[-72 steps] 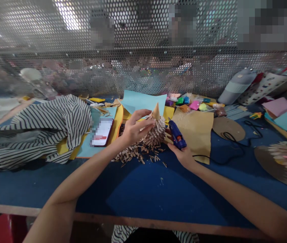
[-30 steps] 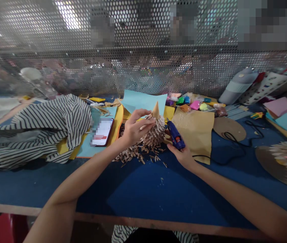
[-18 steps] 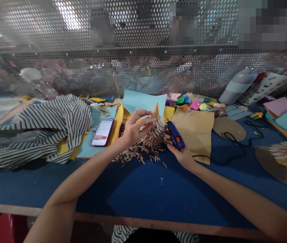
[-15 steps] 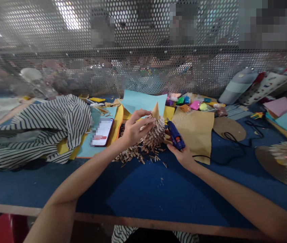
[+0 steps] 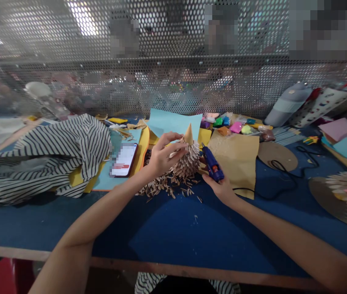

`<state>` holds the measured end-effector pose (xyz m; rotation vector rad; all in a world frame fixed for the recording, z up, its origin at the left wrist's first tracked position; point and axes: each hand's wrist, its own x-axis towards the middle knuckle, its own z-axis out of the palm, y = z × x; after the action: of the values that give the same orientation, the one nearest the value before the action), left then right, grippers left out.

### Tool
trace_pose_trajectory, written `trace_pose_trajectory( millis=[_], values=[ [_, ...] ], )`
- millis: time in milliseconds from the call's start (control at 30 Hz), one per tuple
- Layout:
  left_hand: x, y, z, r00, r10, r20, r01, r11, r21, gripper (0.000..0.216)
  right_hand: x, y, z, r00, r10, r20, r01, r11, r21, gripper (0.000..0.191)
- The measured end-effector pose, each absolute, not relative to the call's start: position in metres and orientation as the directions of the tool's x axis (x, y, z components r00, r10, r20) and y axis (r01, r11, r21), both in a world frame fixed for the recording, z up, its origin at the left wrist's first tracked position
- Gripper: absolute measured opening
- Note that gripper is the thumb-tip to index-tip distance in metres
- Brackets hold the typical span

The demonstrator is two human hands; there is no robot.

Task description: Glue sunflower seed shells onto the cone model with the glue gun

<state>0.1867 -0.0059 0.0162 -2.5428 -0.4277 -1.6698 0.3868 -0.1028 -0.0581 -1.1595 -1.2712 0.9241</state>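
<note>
A cone (image 5: 186, 163) stands upright in the middle, covered in overlapping pale seed shells except for its bare tan tip. My left hand (image 5: 164, 154) reaches it from the left, its curved fingers closed against the upper shells just below the tip. Whether a single shell sits between the fingertips is too small to tell. In my right hand (image 5: 222, 190) is a blue hot glue gun (image 5: 211, 163), its nozzle pointing up and left close to the cone's right side. Loose seed shells (image 5: 164, 187) lie heaped around the cone's base.
Left of the shells lie a lit phone (image 5: 124, 160) and a striped cloth (image 5: 47, 153). Brown paper (image 5: 237, 159), bagged coloured clay (image 5: 236, 127) and a cardboard disc (image 5: 277, 156) are to the right. A black cord (image 5: 286, 190) crosses the blue table (image 5: 173, 232). Behind rises a perforated metal screen (image 5: 161, 87).
</note>
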Motion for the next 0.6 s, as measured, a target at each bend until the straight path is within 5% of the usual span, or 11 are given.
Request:
trace_pose_trajectory(
  millis=[600],
  values=[
    [0.1881,-0.0032,0.0137,0.359,0.172,0.917,0.227,-0.970,0.093,0.019,0.3866,-0.1032,-0.0544,0.098,0.970,0.221,0.101,0.211,-0.972,0.044]
  ],
)
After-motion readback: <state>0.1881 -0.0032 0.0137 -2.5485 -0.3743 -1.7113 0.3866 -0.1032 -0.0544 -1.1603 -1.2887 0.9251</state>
